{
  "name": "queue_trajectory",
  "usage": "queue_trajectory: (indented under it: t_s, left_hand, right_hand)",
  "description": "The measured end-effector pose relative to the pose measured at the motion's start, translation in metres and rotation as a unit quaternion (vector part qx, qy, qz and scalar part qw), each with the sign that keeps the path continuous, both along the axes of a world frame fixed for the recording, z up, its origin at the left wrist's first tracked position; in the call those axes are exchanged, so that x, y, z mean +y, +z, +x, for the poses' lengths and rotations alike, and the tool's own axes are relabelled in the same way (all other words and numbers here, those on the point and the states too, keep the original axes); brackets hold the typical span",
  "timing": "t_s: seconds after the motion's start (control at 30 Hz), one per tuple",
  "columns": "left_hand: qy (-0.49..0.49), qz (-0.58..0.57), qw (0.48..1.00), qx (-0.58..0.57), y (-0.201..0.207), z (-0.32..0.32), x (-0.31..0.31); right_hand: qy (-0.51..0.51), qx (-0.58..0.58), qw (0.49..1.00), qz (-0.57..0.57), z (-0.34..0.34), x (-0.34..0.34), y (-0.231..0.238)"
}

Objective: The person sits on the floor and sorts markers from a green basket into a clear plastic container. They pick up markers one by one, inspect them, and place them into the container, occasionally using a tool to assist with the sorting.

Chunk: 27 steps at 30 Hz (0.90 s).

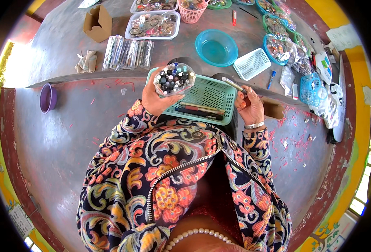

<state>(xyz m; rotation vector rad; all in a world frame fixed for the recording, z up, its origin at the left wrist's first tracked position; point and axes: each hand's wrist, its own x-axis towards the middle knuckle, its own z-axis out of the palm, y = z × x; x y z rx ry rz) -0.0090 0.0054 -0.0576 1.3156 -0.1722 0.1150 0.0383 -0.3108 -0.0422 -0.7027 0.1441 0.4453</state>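
Pearls (201, 231) lie nearest; our left hand (157, 98) clasps a cup (189, 87) of pens (173, 79), our right hand (251, 108) pinches a pen (232, 83).

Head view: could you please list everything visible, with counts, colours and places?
Cup: 1, clear, pen-filled, left hand
Held pen: 1, silvery, right hand
Green basket: 1, pale green, between the hands
Loose pens: several, dark, pale, inside
Slim packs: several, clear, table left
Boxes: 2, brown, upper left, centre right
Trays: 2, white, table back
Pink basket: 1, pink, table back
Basin: 1, teal, table centre
White basket: 1, white, beside basin
Filled bowls: several, blue, green, upper right
Bags: several, clear, far right
Purple bowl: 1, purple, floor left
Scraps: many, red, floor right
Jacket: 1, floral, lower centre
Left hand: 1, around cup
Right hand: 1, pinching pen
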Motion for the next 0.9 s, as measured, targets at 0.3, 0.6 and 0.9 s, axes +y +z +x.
queue_trajectory:
  t_s: [0.3, 0.6, 0.9]
  left_hand:
    - [-0.022, 0.012, 1.0, 0.001, 0.0, 0.0, 0.003]
    - [0.004, 0.065, 0.998, 0.007, 0.013, -0.005, 0.001]
    - [0.022, 0.146, 0.989, -0.017, 0.02, -0.006, 0.001]
  right_hand:
    - [-0.008, -0.125, 0.989, -0.074, 0.0, 0.015, 0.031]
    - [-0.05, -0.295, 0.942, -0.152, -0.003, 0.044, 0.09]
    - [0.008, -0.52, 0.756, -0.396, -0.008, 0.089, 0.148]
